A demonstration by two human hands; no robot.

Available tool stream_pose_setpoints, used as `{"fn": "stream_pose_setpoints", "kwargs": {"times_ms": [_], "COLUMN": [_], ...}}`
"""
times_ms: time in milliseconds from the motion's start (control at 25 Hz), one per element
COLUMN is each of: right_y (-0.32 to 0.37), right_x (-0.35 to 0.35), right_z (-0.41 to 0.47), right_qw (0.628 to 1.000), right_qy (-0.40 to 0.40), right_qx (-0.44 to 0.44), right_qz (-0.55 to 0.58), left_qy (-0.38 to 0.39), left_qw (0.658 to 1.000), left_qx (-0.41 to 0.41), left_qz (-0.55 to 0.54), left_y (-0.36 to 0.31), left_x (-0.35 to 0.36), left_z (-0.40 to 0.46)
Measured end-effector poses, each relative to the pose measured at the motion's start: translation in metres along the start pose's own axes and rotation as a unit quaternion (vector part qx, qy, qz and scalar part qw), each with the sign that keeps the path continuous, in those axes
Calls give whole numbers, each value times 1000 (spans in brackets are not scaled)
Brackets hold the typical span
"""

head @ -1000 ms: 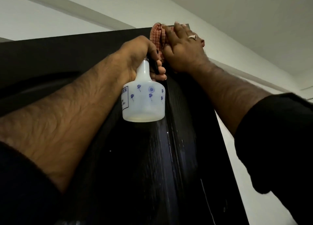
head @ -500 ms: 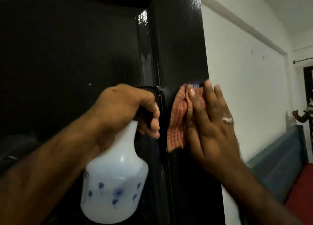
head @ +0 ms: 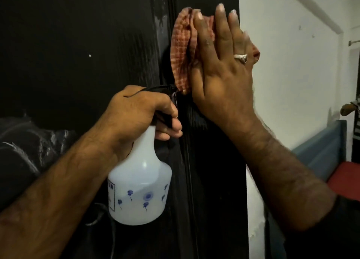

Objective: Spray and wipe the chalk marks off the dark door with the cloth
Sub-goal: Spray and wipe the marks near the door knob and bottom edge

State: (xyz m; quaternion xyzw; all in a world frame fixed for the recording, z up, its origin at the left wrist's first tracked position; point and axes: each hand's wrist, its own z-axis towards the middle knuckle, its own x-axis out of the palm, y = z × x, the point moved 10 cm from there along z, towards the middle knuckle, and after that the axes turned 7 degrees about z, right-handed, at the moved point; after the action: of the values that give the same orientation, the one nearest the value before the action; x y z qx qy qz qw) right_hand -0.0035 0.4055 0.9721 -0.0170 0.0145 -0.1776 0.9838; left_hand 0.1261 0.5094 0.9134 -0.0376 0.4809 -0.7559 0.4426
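The dark door [head: 78,54] fills the left and middle of the head view, with faint chalk smears [head: 158,19] near its raised moulding. My right hand [head: 222,73] lies flat with straight fingers, pressing a red checked cloth [head: 181,48] against the door's right stile. My left hand [head: 140,110] grips the black trigger head of a white spray bottle [head: 140,188] with blue flower prints, just below and left of the cloth. The bottle hangs close to the door.
The door's right edge [head: 240,122] meets a white wall [head: 292,73]. A blue bench back [head: 321,149] with a red seat [head: 342,177] stands at lower right. Part of another person [head: 350,110] shows at the far right edge.
My right hand has wiped the cloth down from the door's top corner along the right stile. My left hand and the bottle came down with it, staying just left of the cloth.
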Motion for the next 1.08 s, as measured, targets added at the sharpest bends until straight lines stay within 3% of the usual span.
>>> {"fn": "stream_pose_setpoints", "kwargs": {"times_ms": [120,240,320,400,560,640,720,840,1000,1080], "right_y": [12,31,37,31,17,28,40,44,54,56], "right_x": [4,11,11,5,4,13,22,25,28,27], "right_z": [-80,-198,-224,-182,-14,30,21,-69,-241,-273], "right_qw": [998,987,980,988,1000,999,998,997,983,977], "right_qy": [46,145,174,129,19,14,22,66,182,214], "right_qx": [-34,-63,-95,-86,1,14,-6,-23,-7,-23], "right_qz": [11,38,17,14,7,-36,-57,-44,1,-16], "left_qy": [-9,-16,-27,-31,-37,-49,-60,-57,-42,-36], "left_qw": [1000,1000,999,999,999,998,997,997,996,995], "left_qx": [-4,-22,-29,-32,-34,-27,-28,-51,-81,-84], "left_qz": [2,1,4,13,5,-16,-30,-22,-26,-33], "left_y": [15,38,51,58,66,64,66,81,107,113], "left_x": [-4,-8,-12,-16,-23,-28,-33,-32,-27,-28], "left_z": [-9,-24,-34,-42,-49,-49,-48,-53,-69,-76]}}
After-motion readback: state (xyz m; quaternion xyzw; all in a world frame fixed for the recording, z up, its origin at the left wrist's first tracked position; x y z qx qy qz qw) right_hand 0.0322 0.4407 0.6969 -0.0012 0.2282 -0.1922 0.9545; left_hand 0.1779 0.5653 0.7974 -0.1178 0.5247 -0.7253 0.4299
